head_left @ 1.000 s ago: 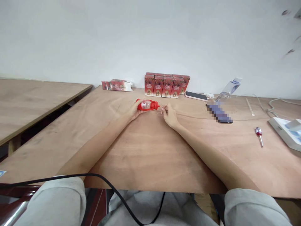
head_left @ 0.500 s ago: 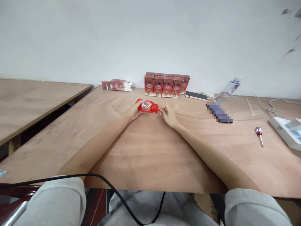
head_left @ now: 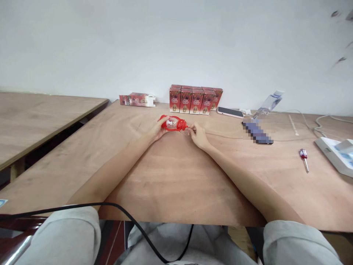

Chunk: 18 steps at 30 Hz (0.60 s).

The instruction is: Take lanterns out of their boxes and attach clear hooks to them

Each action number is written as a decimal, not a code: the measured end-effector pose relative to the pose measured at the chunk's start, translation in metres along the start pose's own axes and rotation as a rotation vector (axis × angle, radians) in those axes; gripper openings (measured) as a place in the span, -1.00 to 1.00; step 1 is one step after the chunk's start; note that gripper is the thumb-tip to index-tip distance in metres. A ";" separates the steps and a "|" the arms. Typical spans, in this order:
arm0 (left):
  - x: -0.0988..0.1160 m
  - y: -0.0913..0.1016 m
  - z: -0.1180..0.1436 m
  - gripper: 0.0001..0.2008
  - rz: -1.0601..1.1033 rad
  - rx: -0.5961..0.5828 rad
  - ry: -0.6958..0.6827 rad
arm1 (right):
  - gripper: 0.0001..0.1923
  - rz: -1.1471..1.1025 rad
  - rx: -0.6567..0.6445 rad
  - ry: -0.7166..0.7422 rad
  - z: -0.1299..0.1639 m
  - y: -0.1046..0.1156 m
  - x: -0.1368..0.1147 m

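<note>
The red lantern toy [head_left: 173,123] lies cupped in the left hand [head_left: 157,129], while the right hand [head_left: 198,134] pinches something tiny at its end. That piece could slip from the pinch onto the table [head_left: 176,184], or the toy could roll if the cupping loosens.

Matt, faintly grained plywood for the table [head_left: 176,184]. Glossy red plastic with a clear, shiny bulb in the small lantern [head_left: 173,123]. Behind the lantern, printed glossy cardboard boxes [head_left: 195,100]. Far right of it, screwdriver [head_left: 304,158]: translucent red plastic handle, bright metal shaft.

No legible text anywhere, the print on the red boxes [head_left: 195,99] too small.
</note>
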<state>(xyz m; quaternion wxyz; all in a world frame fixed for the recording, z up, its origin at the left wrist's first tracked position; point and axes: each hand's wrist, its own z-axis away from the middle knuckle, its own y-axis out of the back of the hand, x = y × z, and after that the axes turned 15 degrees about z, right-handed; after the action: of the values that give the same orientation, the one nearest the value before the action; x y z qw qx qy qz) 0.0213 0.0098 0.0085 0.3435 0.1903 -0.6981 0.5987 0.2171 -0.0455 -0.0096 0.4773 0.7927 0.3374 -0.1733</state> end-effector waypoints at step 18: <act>-0.008 0.000 -0.004 -0.76 -0.079 0.105 -0.107 | -0.84 -0.203 0.231 -0.242 -0.003 -0.003 0.008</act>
<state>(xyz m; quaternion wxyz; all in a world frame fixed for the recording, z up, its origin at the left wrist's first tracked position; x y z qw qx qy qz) 0.0279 0.0127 0.0029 0.3188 0.2673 -0.6751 0.6092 0.2204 -0.0383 -0.0150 0.4003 0.7773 0.3336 -0.3524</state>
